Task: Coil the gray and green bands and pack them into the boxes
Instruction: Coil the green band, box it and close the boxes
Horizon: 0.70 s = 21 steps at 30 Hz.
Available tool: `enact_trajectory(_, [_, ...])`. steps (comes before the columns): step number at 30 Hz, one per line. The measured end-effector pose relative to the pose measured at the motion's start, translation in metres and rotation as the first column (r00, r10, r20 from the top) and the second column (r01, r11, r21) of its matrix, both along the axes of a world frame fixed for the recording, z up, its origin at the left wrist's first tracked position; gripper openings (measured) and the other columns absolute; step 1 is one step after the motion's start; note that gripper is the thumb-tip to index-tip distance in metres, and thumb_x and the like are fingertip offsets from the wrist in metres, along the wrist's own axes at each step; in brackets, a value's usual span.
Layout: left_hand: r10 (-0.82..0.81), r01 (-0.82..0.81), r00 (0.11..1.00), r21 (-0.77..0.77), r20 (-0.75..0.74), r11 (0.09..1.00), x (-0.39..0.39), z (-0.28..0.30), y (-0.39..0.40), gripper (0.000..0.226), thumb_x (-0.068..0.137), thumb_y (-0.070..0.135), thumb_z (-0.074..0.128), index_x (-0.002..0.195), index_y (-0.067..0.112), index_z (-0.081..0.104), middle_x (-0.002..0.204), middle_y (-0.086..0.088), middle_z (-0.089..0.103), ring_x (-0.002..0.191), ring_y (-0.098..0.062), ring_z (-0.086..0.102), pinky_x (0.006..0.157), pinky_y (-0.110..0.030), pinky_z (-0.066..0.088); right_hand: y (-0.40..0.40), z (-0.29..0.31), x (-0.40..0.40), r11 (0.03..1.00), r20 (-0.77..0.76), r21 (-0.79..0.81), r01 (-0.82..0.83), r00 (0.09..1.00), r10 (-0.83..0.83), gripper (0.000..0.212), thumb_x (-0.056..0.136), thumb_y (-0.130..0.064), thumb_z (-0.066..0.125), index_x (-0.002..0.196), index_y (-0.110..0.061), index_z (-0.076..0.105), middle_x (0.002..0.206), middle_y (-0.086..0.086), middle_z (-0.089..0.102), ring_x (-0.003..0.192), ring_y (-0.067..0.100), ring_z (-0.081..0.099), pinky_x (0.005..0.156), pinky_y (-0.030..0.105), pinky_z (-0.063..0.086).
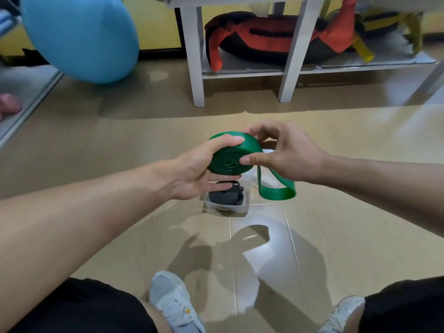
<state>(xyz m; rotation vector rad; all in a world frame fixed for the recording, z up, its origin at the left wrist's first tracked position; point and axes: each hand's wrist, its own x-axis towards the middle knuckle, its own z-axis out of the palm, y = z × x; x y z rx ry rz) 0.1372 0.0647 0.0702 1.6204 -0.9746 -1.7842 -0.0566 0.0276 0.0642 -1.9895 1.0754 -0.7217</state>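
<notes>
Gray band is coiled in its box already. Left hand and right hand both grip the green band mid-air above it, a tail left to wind, I'd say.

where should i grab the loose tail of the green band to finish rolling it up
Judging by its pose, pinch the hanging loop of the green band near its bottom bend, coming from the right with the right hand. It dangles free there, while the left hand already holds the coil.
</notes>
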Motion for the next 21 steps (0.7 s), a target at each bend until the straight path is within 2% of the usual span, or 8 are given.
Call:
enact_trajectory(2, [0.002, -0.002, 0.999, 0.003, 0.041, 1.0, 0.0, 0.0, -0.001, 0.044, 0.084, 0.05, 0.073, 0.122, 0.028, 0.066, 0.116, -0.005, 0.076, 0.11, -0.025, 0.071, 0.101, -0.043, 0.053, 0.001, -0.001, 0.001, 0.999, -0.02, -0.01, 0.034, 0.999, -0.034, 0.035, 0.078, -0.023, 0.088, 0.096, -0.042, 0.065, 0.089, -0.013, 0.073, 0.087, 0.003, 0.07, 0.086, 0.026, 0.059])
enact_trajectory(4, [0.022, -0.02, 0.993, -0.013, 0.112, 1.0, -0.004, 0.0, 0.0, 0.052, 0.08, 0.053, 0.077, 0.123, 0.028, 0.063, 0.119, -0.002, 0.072, 0.111, -0.022, 0.068, 0.097, -0.042, 0.053, 0.004, -0.001, 0.002, 0.998, -0.071, -0.036, 0.057, 0.996, -0.06, 0.035, 0.079, -0.021, 0.087, 0.097, -0.041, 0.065, 0.086, -0.02, 0.07, 0.082, -0.01, 0.066, 0.072, 0.008, 0.052])
enact_trajectory(5, [0.018, -0.013, 0.987, -0.032, 0.16, 0.999, -0.008, -0.003, 0.0, 0.058, 0.076, 0.056, 0.08, 0.123, 0.029, 0.062, 0.119, 0.0, 0.071, 0.11, -0.019, 0.066, 0.094, -0.04, 0.053, 0.007, 0.0, 0.003, 0.997, -0.093, -0.046, 0.062, 0.993, -0.066, 0.034, 0.08, -0.02, 0.086, 0.099, -0.039, 0.066, 0.086, -0.022, 0.069, 0.081, -0.013, 0.064, 0.069, 0.005, 0.049])
enact_trajectory(8, [0.047, -0.023, 0.961, -0.09, 0.272, 0.996, -0.021, -0.013, 0.006, 0.081, 0.051, 0.07, 0.085, 0.118, 0.029, 0.063, 0.112, 0.005, 0.074, 0.104, -0.016, 0.067, 0.085, -0.036, 0.052, 0.016, 0.0, 0.01, 0.994, -0.137, -0.094, 0.046, 0.989, -0.059, 0.033, 0.078, -0.022, 0.086, 0.106, -0.033, 0.073, 0.09, -0.021, 0.067, 0.085, -0.007, 0.064, 0.074, 0.009, 0.052])
enact_trajectory(12, [0.141, -0.098, 0.956, -0.174, 0.258, 0.98, -0.02, -0.014, 0.005, 0.045, 0.065, 0.052, 0.084, 0.099, 0.026, 0.073, 0.092, 0.006, 0.078, 0.088, -0.012, 0.071, 0.068, -0.027, 0.046, 0.021, 0.002, 0.016, 0.986, -0.136, -0.161, 0.048, 0.988, -0.071, 0.048, 0.076, -0.029, 0.086, 0.122, -0.031, 0.073, 0.094, -0.018, 0.066, 0.092, 0.001, 0.064, 0.083, 0.017, 0.053])
enact_trajectory(16, [0.098, -0.079, 0.975, -0.101, 0.201, 0.992, -0.012, -0.01, -0.002, 0.071, 0.055, 0.064, 0.082, 0.114, 0.025, 0.07, 0.095, 0.003, 0.08, 0.09, -0.014, 0.076, 0.085, -0.03, 0.056, 0.015, 0.005, 0.011, 0.988, -0.072, -0.145, 0.043, 0.996, -0.054, 0.063, 0.077, -0.034, 0.086, 0.136, -0.033, 0.063, 0.118, -0.015, 0.071, 0.11, 0.002, 0.065, 0.097, 0.028, 0.056])
enact_trajectory(18, [0.093, -0.08, 0.98, -0.08, 0.174, 0.994, -0.01, -0.007, -0.004, 0.067, 0.062, 0.063, 0.08, 0.116, 0.026, 0.068, 0.099, 0.001, 0.08, 0.092, -0.016, 0.077, 0.091, -0.032, 0.057, 0.01, 0.003, 0.006, 0.99, -0.089, -0.14, 0.029, 0.995, -0.041, 0.068, 0.077, -0.034, 0.086, 0.139, -0.032, 0.059, 0.123, -0.013, 0.071, 0.112, 0.004, 0.066, 0.099, 0.031, 0.056])
enact_trajectory(21, [0.102, -0.094, 0.987, -0.064, 0.127, 0.994, -0.008, -0.002, -0.005, 0.055, 0.075, 0.061, 0.075, 0.118, 0.028, 0.067, 0.107, -0.003, 0.078, 0.095, -0.02, 0.077, 0.096, -0.035, 0.055, 0.006, -0.003, -0.002, 0.996, -0.048, -0.055, 0.068, 0.996, -0.071, 0.061, 0.075, -0.038, 0.087, 0.131, -0.027, 0.066, 0.114, -0.012, 0.074, 0.104, 0.003, 0.07, 0.097, 0.035, 0.057])
